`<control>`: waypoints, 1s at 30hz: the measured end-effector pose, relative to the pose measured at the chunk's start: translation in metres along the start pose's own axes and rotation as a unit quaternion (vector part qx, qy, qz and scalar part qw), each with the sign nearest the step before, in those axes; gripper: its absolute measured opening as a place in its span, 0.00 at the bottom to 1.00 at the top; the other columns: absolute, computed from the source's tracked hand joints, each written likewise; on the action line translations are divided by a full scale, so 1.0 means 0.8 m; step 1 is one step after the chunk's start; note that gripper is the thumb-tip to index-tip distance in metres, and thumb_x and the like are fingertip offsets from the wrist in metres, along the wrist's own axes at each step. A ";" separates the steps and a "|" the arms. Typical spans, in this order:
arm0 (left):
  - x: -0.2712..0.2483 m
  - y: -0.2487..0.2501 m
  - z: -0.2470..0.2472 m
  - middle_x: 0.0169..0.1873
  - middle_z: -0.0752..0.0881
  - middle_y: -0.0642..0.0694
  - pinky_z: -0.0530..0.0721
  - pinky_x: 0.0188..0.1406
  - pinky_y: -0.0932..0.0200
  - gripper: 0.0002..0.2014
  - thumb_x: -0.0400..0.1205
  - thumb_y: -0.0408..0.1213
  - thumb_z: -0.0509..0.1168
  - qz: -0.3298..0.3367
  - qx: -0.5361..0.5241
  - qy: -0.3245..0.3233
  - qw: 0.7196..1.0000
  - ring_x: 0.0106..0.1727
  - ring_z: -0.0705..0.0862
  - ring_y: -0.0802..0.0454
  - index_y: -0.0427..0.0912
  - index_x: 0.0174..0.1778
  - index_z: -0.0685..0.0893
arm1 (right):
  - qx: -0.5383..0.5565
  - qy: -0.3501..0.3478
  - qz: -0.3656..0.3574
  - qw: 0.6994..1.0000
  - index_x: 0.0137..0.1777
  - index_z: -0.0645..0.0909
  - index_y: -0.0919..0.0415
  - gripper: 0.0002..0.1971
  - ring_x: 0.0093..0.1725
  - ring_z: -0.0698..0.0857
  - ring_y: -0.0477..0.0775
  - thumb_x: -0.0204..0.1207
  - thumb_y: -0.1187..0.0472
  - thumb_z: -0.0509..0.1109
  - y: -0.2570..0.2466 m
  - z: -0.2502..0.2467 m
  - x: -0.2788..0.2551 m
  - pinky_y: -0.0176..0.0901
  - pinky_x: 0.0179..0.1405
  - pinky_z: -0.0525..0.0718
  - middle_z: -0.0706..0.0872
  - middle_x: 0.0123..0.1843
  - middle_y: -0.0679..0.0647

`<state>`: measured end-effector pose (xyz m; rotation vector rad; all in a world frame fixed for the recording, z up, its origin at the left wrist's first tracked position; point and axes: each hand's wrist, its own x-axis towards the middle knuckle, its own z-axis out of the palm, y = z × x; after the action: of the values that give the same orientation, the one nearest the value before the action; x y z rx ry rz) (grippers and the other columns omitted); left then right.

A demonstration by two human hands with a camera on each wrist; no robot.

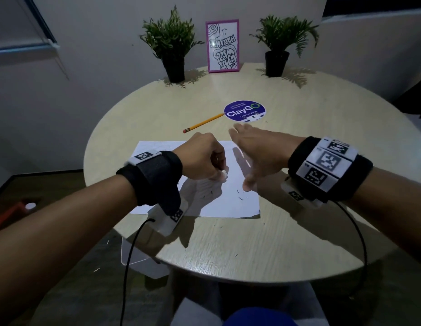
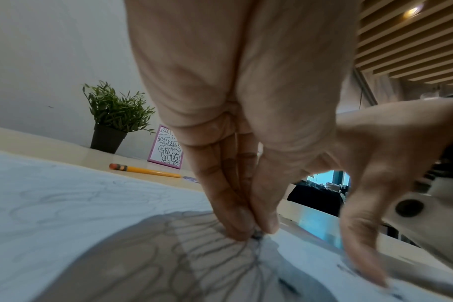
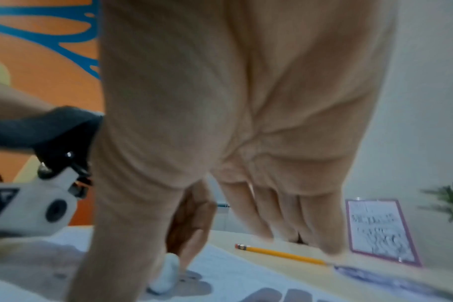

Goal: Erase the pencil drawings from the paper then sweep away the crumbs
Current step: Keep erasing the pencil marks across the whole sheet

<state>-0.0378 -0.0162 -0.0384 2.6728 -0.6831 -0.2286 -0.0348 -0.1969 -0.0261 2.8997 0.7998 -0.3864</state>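
A white paper (image 1: 240,208) lies on the round table, with faint pencil drawings (image 2: 65,204) on it. My left hand (image 1: 222,172) is curled into a fist and pinches a small white eraser (image 1: 225,173) whose tip sits on the sheet. In the left wrist view the left hand (image 2: 256,230) has its fingertips pressed together down at the paper. In the right wrist view the eraser (image 3: 166,273) stands on the page. My right hand (image 1: 247,158) is flat with straight fingers just right of the left, holding nothing. Dark crumbs (image 1: 241,198) dot the paper.
A yellow pencil (image 1: 203,123) lies beyond the paper beside a purple round sticker (image 1: 244,111). Two potted plants (image 1: 173,50) (image 1: 278,48) and a pink-framed picture (image 1: 222,45) stand at the far edge. A few crumbs (image 1: 220,225) lie on the table (image 1: 263,250) near me.
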 end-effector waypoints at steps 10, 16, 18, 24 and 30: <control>0.019 0.000 -0.007 0.34 0.91 0.53 0.85 0.41 0.65 0.08 0.71 0.42 0.82 0.002 -0.002 0.049 0.999 0.38 0.87 0.63 0.44 0.40 0.92 | 0.021 -0.121 0.014 0.992 0.61 0.81 0.59 0.47 0.53 0.87 0.57 0.52 0.24 0.80 0.002 0.007 0.009 0.52 0.50 0.85 0.88 0.54 0.53; 0.005 0.012 0.001 0.34 0.91 0.51 0.86 0.41 0.63 0.05 0.72 0.33 0.79 0.078 0.044 0.002 0.996 0.36 0.87 0.61 0.43 0.42 0.93 | -0.004 -0.124 0.008 0.992 0.62 0.77 0.55 0.44 0.52 0.86 0.55 0.53 0.25 0.81 -0.004 -0.001 0.005 0.55 0.56 0.87 0.85 0.55 0.49; -0.004 0.015 0.001 0.35 0.92 0.51 0.86 0.42 0.64 0.07 0.71 0.31 0.80 0.097 0.052 -0.020 0.994 0.37 0.88 0.60 0.42 0.44 0.93 | -0.010 -0.129 0.004 0.992 0.61 0.78 0.55 0.44 0.52 0.86 0.55 0.52 0.26 0.82 -0.008 -0.005 0.006 0.55 0.57 0.87 0.85 0.53 0.48; 0.008 0.016 -0.013 0.37 0.92 0.54 0.82 0.41 0.70 0.07 0.72 0.37 0.80 0.090 0.061 -0.030 0.994 0.38 0.87 0.62 0.46 0.44 0.93 | -0.002 -0.114 -0.006 0.993 0.63 0.75 0.53 0.44 0.53 0.84 0.55 0.53 0.29 0.84 -0.011 -0.010 0.000 0.50 0.54 0.85 0.83 0.53 0.46; 0.010 0.014 -0.009 0.34 0.91 0.54 0.84 0.40 0.67 0.06 0.71 0.36 0.81 0.066 0.047 -0.016 0.997 0.36 0.87 0.65 0.45 0.42 0.93 | -0.004 -0.115 -0.001 0.993 0.58 0.80 0.55 0.42 0.51 0.86 0.54 0.52 0.27 0.82 -0.009 -0.008 -0.002 0.47 0.46 0.85 0.87 0.54 0.49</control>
<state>-0.0338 -0.0268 -0.0278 2.7044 -0.8984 -0.2100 -0.0387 -0.1908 -0.0198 2.7783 0.7658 -0.6998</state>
